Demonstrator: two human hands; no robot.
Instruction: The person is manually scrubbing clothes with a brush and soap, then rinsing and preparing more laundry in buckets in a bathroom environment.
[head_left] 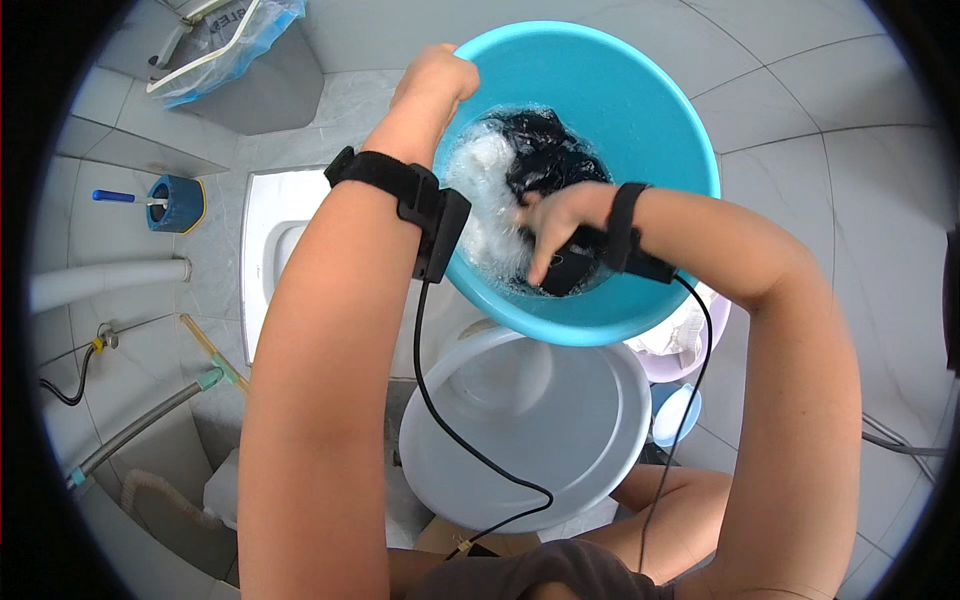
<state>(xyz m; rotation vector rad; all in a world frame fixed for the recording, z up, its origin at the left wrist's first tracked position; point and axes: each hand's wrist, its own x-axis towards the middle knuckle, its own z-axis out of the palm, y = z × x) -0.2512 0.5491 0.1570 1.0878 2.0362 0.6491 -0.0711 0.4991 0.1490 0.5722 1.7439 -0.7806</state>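
Observation:
A large turquoise basin (640, 110) stands tilted at the upper middle, with foamy water (485, 165) and wet black clothing (545, 140) at its bottom. At its upper left rim my left hand (437, 78) is closed on the basin's edge, the fingertips hidden behind the rim. Inside the basin, my right hand (562, 218) hangs just over the wet clothing. Its thumb is stretched apart from the other fingers, slightly blurred, and nothing shows in its grip. Whether the fingertips touch the water or cloth is hard to make out.
Below the turquoise basin lies a pale, wide basin (560, 440). A lilac basin with white cloth (680, 340) and a light-blue scoop (676, 412) are at right. To the left are a white squat toilet (262, 225), a toilet brush holder (180, 205) and a grey bin (270, 90).

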